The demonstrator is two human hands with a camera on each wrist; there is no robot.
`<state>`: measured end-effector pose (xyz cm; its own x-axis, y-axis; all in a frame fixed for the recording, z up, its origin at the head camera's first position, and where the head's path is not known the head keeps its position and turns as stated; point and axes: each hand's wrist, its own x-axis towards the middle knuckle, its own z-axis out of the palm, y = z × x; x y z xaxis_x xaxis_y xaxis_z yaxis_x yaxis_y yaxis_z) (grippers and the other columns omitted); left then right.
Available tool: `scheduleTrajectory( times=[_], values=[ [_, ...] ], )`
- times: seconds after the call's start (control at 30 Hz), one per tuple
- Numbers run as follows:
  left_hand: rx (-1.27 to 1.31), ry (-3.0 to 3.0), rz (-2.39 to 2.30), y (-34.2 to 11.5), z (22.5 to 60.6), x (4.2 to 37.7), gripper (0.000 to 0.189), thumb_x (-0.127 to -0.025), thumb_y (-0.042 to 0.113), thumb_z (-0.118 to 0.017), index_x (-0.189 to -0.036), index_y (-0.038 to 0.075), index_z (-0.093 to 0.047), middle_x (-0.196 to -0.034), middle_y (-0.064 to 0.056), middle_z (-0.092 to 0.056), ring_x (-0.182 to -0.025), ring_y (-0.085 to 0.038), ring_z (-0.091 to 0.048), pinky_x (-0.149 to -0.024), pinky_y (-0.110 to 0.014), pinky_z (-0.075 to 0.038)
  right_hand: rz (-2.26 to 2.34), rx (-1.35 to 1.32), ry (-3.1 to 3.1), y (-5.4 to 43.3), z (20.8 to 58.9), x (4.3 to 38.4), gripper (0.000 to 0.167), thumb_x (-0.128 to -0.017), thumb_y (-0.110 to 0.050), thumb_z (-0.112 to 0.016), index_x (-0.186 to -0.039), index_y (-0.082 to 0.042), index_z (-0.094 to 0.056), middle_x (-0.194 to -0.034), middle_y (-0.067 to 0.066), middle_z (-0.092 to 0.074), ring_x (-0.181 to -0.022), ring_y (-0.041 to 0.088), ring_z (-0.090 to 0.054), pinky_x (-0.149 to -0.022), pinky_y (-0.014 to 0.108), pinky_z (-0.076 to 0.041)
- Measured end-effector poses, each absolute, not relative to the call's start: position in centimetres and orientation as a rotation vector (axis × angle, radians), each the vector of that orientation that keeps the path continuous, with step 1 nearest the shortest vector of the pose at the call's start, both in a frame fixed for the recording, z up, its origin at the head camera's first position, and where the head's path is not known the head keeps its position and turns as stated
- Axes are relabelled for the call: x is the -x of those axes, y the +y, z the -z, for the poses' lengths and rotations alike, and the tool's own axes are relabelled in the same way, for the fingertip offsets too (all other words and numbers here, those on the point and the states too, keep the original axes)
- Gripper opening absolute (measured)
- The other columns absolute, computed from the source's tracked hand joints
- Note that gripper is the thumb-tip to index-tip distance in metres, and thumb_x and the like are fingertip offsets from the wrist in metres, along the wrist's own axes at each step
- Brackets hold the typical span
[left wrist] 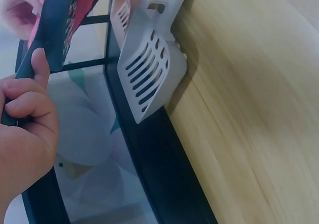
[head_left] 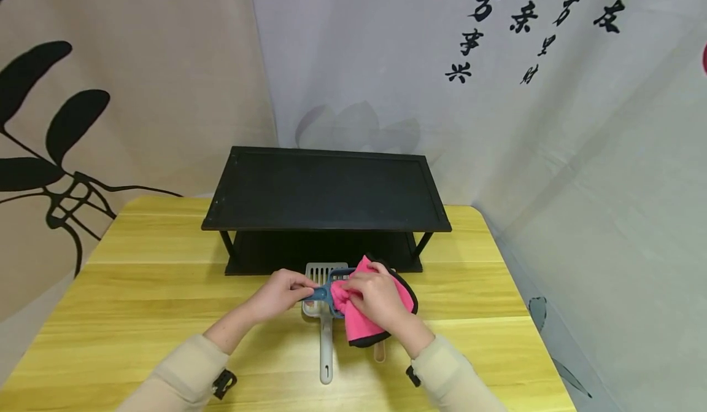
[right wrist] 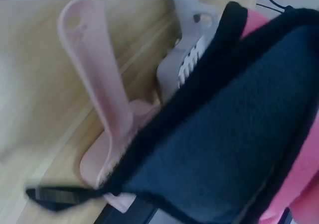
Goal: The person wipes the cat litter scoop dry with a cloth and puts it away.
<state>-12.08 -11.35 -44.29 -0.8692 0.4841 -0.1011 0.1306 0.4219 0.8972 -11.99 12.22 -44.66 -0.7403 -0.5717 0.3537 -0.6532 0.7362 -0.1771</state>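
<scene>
My left hand grips the handle of a blue slotted litter scoop, raised over the table. My right hand holds a pink cloth with a black border against the scoop's head, covering much of it. The dark underside of the cloth fills much of the right wrist view. Below, a grey litter scoop lies with its handle toward me. To its right is a pink litter scoop, mostly hidden under the cloth in the head view.
A black two-tier shelf stands at the back of the wooden table, just behind the scoops. A fabric curtain with printed writing and leaves hangs behind the table.
</scene>
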Motion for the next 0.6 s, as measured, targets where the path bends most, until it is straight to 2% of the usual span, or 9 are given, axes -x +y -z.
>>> scheduleTrajectory(
  times=[0.2, 0.33, 0.5, 0.6],
  values=[
    [-0.493, 2.302, -1.431, -11.7, 44.2, 12.0, 0.022, -0.093, 0.008, -0.054, -0.107, -0.001, -0.069, -0.055, 0.003, -0.045, -0.042, -0.006, -0.028, -0.041, -0.017, -0.025, -0.363, -0.971, -2.614, 13.3, 44.8, 12.2, 0.015, -0.074, -0.013, -0.077, -0.086, -0.022, -0.075, -0.085, -0.009, -0.072, -0.086, 0.005, -0.066, -0.1, 0.037, -0.041],
    [-0.481, 2.286, -1.441, -12.1, 44.2, 11.9, 0.023, -0.094, 0.009, -0.055, -0.108, -0.002, -0.068, -0.055, 0.004, -0.046, -0.042, -0.005, -0.028, -0.041, -0.017, -0.025, -0.426, -0.937, -2.59, 14.1, 44.7, 12.3, 0.015, -0.072, -0.009, -0.077, -0.085, -0.018, -0.075, -0.085, -0.005, -0.072, -0.086, 0.009, -0.066, -0.098, 0.038, -0.043],
    [-0.443, 2.282, -1.456, -13.1, 43.8, 12.0, 0.023, -0.093, 0.009, -0.055, -0.108, -0.004, -0.067, -0.064, 0.001, -0.06, -0.042, -0.006, -0.029, -0.042, -0.018, -0.026, -0.865, -0.702, -2.626, 15.9, 44.8, 12.7, 0.016, -0.072, -0.001, -0.077, -0.085, -0.008, -0.074, -0.085, 0.003, -0.07, -0.081, 0.015, -0.064, -0.081, 0.03, -0.053],
    [-0.42, 2.284, -1.454, -13.7, 43.5, 12.1, 0.024, -0.093, 0.01, -0.055, -0.108, -0.004, -0.067, -0.074, -0.005, -0.068, -0.043, -0.007, -0.031, -0.042, -0.019, -0.026, -1.196, -0.519, -2.617, 17.1, 45.0, 13.0, 0.015, -0.074, 0.003, -0.074, -0.087, -0.005, -0.073, -0.086, 0.006, -0.068, -0.079, 0.017, -0.062, -0.071, 0.024, -0.054]
  ],
)
